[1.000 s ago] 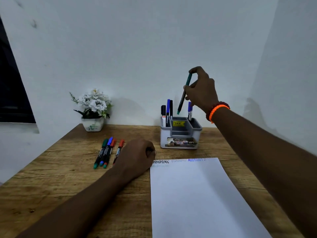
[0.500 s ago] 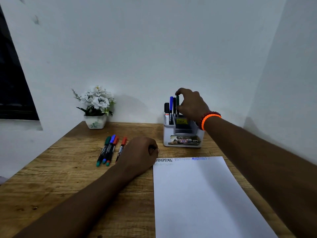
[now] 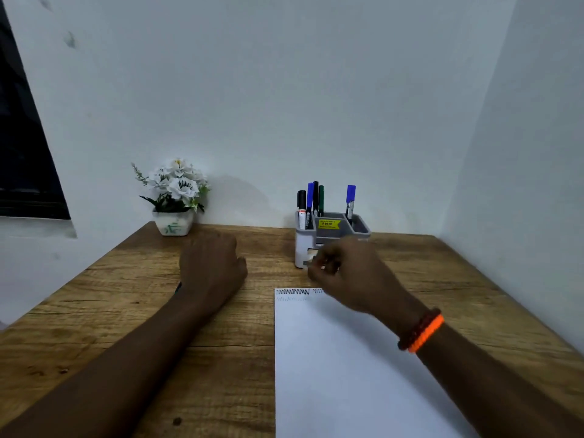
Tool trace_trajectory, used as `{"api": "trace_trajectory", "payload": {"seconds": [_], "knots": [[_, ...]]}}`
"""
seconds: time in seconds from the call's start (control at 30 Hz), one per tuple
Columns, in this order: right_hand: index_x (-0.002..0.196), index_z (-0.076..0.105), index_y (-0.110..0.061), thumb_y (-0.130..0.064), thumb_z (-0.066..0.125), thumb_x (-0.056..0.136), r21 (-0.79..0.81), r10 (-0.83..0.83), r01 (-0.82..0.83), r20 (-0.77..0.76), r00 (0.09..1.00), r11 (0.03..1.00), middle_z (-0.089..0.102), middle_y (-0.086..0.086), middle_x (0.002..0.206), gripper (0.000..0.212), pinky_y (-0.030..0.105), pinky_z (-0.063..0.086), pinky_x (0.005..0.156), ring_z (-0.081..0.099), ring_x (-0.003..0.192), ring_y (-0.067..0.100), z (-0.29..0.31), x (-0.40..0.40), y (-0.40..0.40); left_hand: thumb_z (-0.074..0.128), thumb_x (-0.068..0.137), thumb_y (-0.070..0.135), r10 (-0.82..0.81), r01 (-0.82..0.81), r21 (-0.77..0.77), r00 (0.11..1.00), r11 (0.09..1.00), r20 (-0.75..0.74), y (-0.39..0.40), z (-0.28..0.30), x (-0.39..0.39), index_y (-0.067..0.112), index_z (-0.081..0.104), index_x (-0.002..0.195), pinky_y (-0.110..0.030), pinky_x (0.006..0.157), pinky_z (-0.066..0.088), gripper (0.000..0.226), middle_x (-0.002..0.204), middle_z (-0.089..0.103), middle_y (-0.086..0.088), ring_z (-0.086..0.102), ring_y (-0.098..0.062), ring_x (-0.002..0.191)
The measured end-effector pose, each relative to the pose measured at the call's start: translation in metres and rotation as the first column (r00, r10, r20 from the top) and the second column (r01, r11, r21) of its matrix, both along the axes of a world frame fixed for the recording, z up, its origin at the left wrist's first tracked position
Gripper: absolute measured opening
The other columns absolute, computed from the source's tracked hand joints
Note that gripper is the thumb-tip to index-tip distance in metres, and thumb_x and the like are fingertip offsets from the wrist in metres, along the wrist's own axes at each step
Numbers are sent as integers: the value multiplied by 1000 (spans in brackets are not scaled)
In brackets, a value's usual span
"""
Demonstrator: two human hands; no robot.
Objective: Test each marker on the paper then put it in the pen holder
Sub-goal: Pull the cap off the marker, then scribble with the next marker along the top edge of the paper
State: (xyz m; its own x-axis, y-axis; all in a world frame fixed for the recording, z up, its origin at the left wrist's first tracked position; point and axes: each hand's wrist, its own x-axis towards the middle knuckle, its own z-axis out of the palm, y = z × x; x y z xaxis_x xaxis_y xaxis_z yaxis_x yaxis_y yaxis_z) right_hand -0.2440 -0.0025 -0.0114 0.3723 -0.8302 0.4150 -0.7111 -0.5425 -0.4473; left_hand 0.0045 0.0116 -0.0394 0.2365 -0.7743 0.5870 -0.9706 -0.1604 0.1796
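A grey-and-white pen holder (image 3: 301,248) stands at the back of the wooden table (image 3: 94,311). Several markers stand in it, among them a green one (image 3: 321,197) and a blue one (image 3: 350,196). A white paper (image 3: 331,368) lies in front, with zigzag scribbles (image 3: 292,291) along its top edge. My right hand (image 3: 347,273) hovers low between holder and paper, fingers loosely curled, holding nothing. My left hand (image 3: 211,267) lies palm down over the loose markers left of the paper. Only a teal marker tip (image 3: 178,288) shows beside my wrist.
A small white pot of white flowers (image 3: 173,224) stands at the back left against the wall. Walls close the table at the back and right. A dark window is at the far left.
My right hand lowered the green marker into the holder, let go and drew back toward the paper. My left hand moved left from the paper's corner onto the loose markers.
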Motion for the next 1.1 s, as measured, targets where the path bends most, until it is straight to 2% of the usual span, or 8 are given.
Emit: {"api": "trace_trajectory", "payload": {"seconds": [0.23,0.5,0.6,0.67,0.77,0.87,0.97,1.1], "knots": [[83,77,-23,-39,78,91,48,55,-52,-47,997,997,67,-11,70,18,36,59,71,66,71,8,-23,8,5,66,85,38,44,-44,86,999,995,-3,3,0,4,23,55,77,-39,83,48,20,85,67,-2,66,-26,88],[82,76,-26,-40,79,90,95,77,-68,-89,993,993,61,-13,70,16,28,47,65,61,68,5,-35,7,-1,65,90,35,43,-47,72,997,996,57,4,1,0,18,66,82,-31,65,39,19,83,69,-3,66,-24,80],[82,75,-27,-41,79,89,98,71,-63,-75,995,993,62,-13,72,17,26,44,64,61,70,4,-35,7,-2,64,90,34,16,-15,33,1000,999,-27,2,3,-2,17,67,80,-33,66,46,20,80,70,-3,65,-23,75],[84,76,-25,-41,79,90,99,73,-68,-57,996,993,61,-13,73,17,22,40,62,61,69,4,-35,6,-1,66,92,35,-74,75,-2,976,997,-203,3,6,-3,19,71,81,-33,69,52,20,78,69,1,66,-19,75],[85,78,-23,-39,80,90,91,75,-72,-33,997,993,60,-14,72,18,22,40,61,60,66,3,-32,6,-1,70,93,36,-252,246,-84,804,966,-538,9,14,-11,23,74,88,-24,64,46,15,75,69,8,67,-10,77],[86,81,-21,-39,81,91,80,68,-68,4,998,994,64,-9,69,19,20,40,58,61,63,4,-25,5,2,68,97,35,-346,344,-167,569,924,-746,15,21,-25,21,78,100,-24,66,49,17,86,77,1,69,-6,80],[83,81,-14,-40,78,96,85,59,-74,173,983,994,70,2,65,29,13,42,50,59,52,5,-19,5,8,67,98,33,-386,412,-213,403,886,-830,21,21,-36,15,79,94,-26,64,44,21,87,77,2,61,2,64],[92,80,-9,-39,73,100,239,33,-170,486,873,956,76,9,72,32,35,59,50,72,55,22,-10,7,18,69,96,25,-406,463,-274,214,843,-889,22,16,-44,7,78,92,-29,58,46,20,88,77,-9,56,-13,67]]}}
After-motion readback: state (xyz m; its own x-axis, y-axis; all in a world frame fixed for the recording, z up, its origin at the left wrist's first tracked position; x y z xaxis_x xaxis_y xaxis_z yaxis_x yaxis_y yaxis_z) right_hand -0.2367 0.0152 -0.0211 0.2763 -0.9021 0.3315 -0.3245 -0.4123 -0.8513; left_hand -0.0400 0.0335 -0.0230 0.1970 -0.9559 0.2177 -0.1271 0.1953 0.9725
